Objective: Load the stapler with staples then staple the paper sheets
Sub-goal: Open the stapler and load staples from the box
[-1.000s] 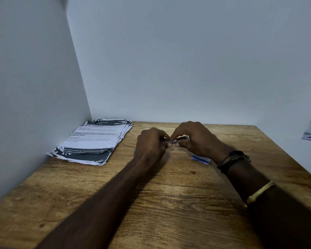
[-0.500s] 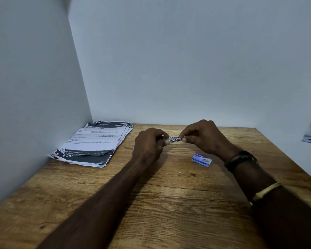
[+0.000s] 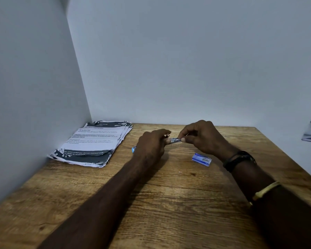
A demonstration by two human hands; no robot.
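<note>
Both my left hand (image 3: pixel 152 147) and right hand (image 3: pixel 203 136) pinched the staple strip (image 3: pixel 174 140), fingers clenched, just beyond the staple box (image 3: pixel 201 159); squeezing harder might have snapped it, scattering staples across the tabletop (image 3: pixel 169 203)

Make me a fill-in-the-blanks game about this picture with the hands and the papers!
1. The stack of paper sheets lies in the back ____ corner of the wooden table.
2. The small staple box is blue and ____.
3. The left hand and right hand hold a strip of ____ between them.
4. The black bracelet is on the ____ wrist.

Missing words: left; white; staples; right
</note>
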